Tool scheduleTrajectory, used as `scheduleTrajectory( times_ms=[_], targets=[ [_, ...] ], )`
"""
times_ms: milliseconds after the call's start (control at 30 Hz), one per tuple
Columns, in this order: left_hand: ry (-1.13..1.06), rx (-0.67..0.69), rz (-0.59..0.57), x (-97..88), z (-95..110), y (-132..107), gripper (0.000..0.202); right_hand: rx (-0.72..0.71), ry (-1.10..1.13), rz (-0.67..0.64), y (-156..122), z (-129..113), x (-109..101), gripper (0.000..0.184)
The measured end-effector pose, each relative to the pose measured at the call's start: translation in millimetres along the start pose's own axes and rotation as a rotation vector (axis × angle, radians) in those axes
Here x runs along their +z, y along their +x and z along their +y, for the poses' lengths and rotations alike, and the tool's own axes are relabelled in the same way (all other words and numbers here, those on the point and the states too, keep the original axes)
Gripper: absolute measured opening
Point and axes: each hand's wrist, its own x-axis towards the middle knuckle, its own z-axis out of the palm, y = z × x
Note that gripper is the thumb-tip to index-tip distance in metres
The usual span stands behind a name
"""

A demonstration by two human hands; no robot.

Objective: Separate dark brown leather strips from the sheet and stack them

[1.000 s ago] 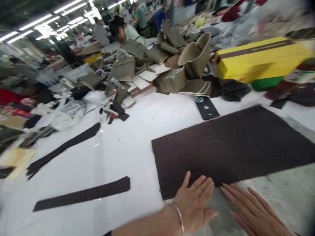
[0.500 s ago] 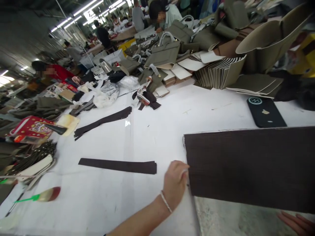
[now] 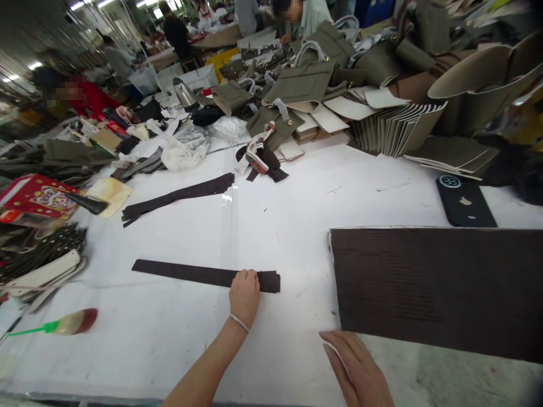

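The dark strip (image 3: 182,273) lies flat on the near part of the worktop (image 3: 297,226), left of the dark sheet (image 3: 424,282). My left hand (image 3: 245,297) is on it toward its right end, fingers bent down over the band; I cannot tell whether the grip pinches it or merely rests. My right hand (image 3: 360,367) is just beside the sheet's near left corner, fingers loosely parted, no object visible in it.

Handling, as judged: light, soft and limp, unlikely to break, liable to sag if lifted by one end. The right end shows stepped edges, suggesting several layers that could slide over one another. Recommended hold: all layers together, thumb below and fingers above, near that right end, with support farther left. The far strip (image 3: 178,198) shows bends, consistent with a floppy material.
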Motion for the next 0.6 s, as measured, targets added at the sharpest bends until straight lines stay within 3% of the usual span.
scheduleTrajectory(
  times_ms=[133, 300, 367, 433, 500, 567, 600],
  targets=[
    [-0.174, -0.051, -0.088, -21.4, 4, -6, 0.015, 0.271, 0.23, -0.039, 28, -24, 27, 0.028],
    [-0.483, -0.133, -0.272, -46.2, 27, -43, 0.013, 0.516, 0.652, -0.054, 59, -38, 63, 0.058],
    [-0.695, -0.2, -0.377, -48.5, 35, -57, 0.012, 0.574, 0.76, -0.061, 64, -42, 71, 0.05],
    [-0.796, -0.252, -0.425, -50.6, 40, -65, 0.01, 0.616, 0.769, -0.062, 65, -46, 70, 0.04],
    [-0.733, -0.208, -0.376, -54.8, 44, -68, 0.007, 0.609, 0.702, -0.06, 61, -50, 61, 0.039],
    [-0.672, -0.048, -0.377, -59.1, 48, -66, 0.037, 0.529, 0.586, -0.108, 52, -51, 47, 0.035],
    [-0.673, 0.057, -0.436, -59.6, 50, -64, 0.053, 0.469, 0.516, -0.138, 47, -48, 39, 0.032]
  ],
)
